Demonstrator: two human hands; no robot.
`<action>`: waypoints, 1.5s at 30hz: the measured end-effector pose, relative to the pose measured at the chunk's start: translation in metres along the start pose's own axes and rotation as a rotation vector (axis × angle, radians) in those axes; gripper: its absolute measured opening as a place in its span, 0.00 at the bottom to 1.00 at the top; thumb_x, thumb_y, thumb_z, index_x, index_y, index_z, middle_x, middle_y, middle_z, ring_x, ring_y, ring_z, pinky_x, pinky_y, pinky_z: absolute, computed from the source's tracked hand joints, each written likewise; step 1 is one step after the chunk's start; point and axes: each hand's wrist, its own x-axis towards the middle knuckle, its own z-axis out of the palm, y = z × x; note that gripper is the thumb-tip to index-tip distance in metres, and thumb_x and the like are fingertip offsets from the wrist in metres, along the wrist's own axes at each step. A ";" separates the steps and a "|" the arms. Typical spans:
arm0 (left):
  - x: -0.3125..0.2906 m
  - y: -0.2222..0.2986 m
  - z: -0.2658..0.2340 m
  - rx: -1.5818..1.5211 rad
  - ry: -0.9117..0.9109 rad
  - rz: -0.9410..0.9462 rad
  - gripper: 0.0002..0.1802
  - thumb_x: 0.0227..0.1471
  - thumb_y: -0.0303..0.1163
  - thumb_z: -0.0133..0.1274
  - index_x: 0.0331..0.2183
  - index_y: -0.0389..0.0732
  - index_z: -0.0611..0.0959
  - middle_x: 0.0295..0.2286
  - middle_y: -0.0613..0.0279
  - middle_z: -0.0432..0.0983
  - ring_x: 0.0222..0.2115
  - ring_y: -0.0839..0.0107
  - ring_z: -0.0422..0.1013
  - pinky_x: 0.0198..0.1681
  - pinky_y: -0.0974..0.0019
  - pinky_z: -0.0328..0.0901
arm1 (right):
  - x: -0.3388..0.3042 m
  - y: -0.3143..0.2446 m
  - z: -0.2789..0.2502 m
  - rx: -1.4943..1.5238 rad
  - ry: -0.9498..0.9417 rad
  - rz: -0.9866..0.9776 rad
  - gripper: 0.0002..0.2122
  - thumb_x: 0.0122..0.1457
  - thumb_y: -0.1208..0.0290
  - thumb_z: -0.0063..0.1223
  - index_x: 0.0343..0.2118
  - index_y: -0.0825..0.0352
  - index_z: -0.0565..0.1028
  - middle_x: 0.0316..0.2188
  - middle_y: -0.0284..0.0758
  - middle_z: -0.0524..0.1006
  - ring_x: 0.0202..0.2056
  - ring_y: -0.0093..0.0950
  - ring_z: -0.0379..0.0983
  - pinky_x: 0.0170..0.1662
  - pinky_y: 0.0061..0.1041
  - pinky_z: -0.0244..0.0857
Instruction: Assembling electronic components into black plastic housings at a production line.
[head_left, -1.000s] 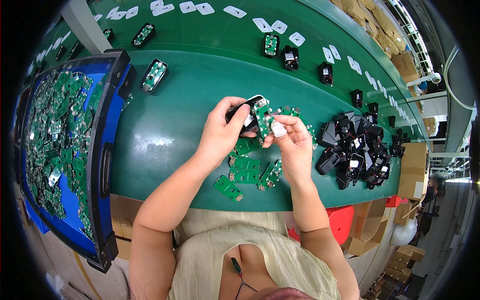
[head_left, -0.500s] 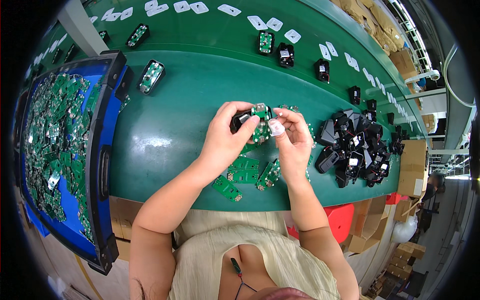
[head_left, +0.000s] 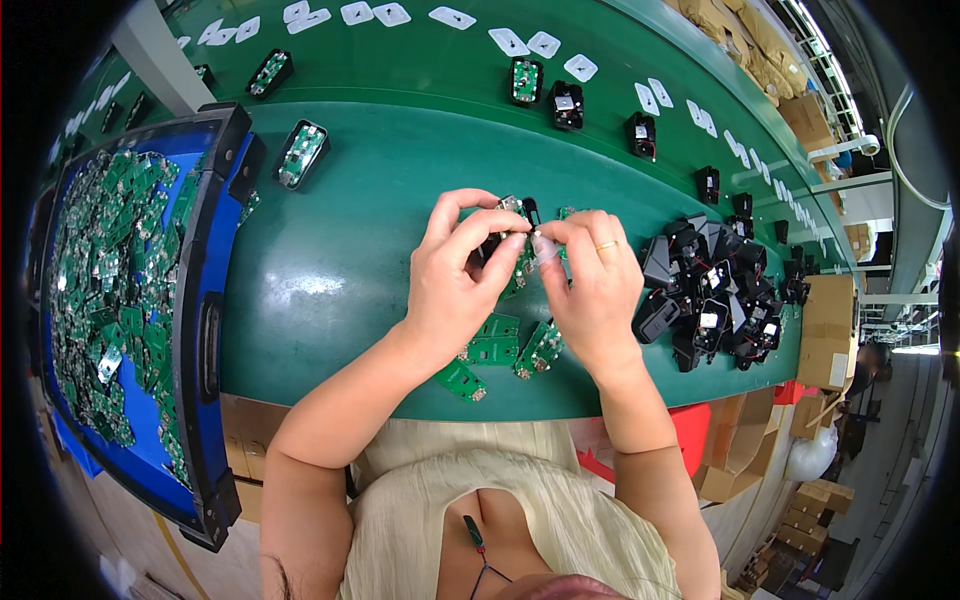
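My left hand (head_left: 450,270) is closed round a green circuit board (head_left: 521,270) and a black plastic housing (head_left: 531,209), both largely covered by my fingers. Against its thumb, my right hand (head_left: 598,285) pinches at the board's edge. A tiny whitish piece, perhaps a connector, shows between the fingertips, too small to name surely. A translucent finger cot (head_left: 545,250) covers a digit of my right hand. Loose green circuit boards (head_left: 492,350) lie on the green table just below my hands, and a few more are partly hidden behind them.
At left stands a blue crate (head_left: 210,340) heaped with circuit boards. A pile of black housings (head_left: 710,290) with wires lies at right. One housing with a board (head_left: 302,155) sits near the crate. Along the far green strip are more housings (head_left: 567,106) and white pads (head_left: 453,17).
My right hand has turned knuckles-up and moved in, its fingertips now meeting my left thumb. My left fingers have curled further over the board, hiding more of it.
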 end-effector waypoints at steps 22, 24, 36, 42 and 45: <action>0.004 -0.004 -0.004 0.148 -0.111 0.204 0.06 0.41 0.22 0.56 0.27 0.43 0.79 0.37 0.60 0.66 0.26 0.69 0.71 0.24 0.70 0.67 | 0.022 0.023 -0.021 0.288 -0.415 -0.025 0.07 0.40 0.78 0.55 0.25 0.65 0.70 0.23 0.32 0.68 0.29 0.31 0.67 0.31 0.28 0.62; 0.006 -0.002 -0.005 0.143 -0.148 0.199 0.06 0.41 0.22 0.56 0.26 0.43 0.79 0.37 0.61 0.66 0.27 0.69 0.71 0.24 0.70 0.67 | 0.022 0.030 -0.022 0.490 -0.515 0.120 0.05 0.44 0.79 0.54 0.25 0.65 0.71 0.23 0.32 0.69 0.30 0.33 0.67 0.32 0.29 0.61; 0.007 -0.022 -0.004 -0.038 -0.132 0.030 0.05 0.44 0.24 0.55 0.28 0.39 0.77 0.33 0.63 0.66 0.24 0.78 0.67 0.22 0.76 0.63 | 0.007 0.015 -0.010 0.659 -0.336 0.302 0.06 0.46 0.77 0.57 0.28 0.66 0.73 0.27 0.33 0.71 0.27 0.26 0.67 0.27 0.23 0.61; 0.004 -0.007 -0.006 -0.258 -0.192 -0.294 0.03 0.49 0.24 0.52 0.30 0.37 0.76 0.32 0.66 0.67 0.19 0.85 0.61 0.16 0.81 0.56 | -0.004 0.009 0.001 0.333 -0.057 0.035 0.10 0.41 0.81 0.57 0.28 0.67 0.72 0.27 0.35 0.70 0.29 0.33 0.69 0.30 0.29 0.64; 0.003 -0.006 -0.005 -0.258 -0.198 -0.296 0.03 0.48 0.24 0.52 0.30 0.37 0.76 0.33 0.66 0.66 0.19 0.85 0.62 0.15 0.81 0.56 | -0.004 0.007 0.002 0.376 -0.059 0.094 0.10 0.39 0.82 0.57 0.27 0.67 0.71 0.26 0.35 0.70 0.28 0.33 0.68 0.30 0.28 0.63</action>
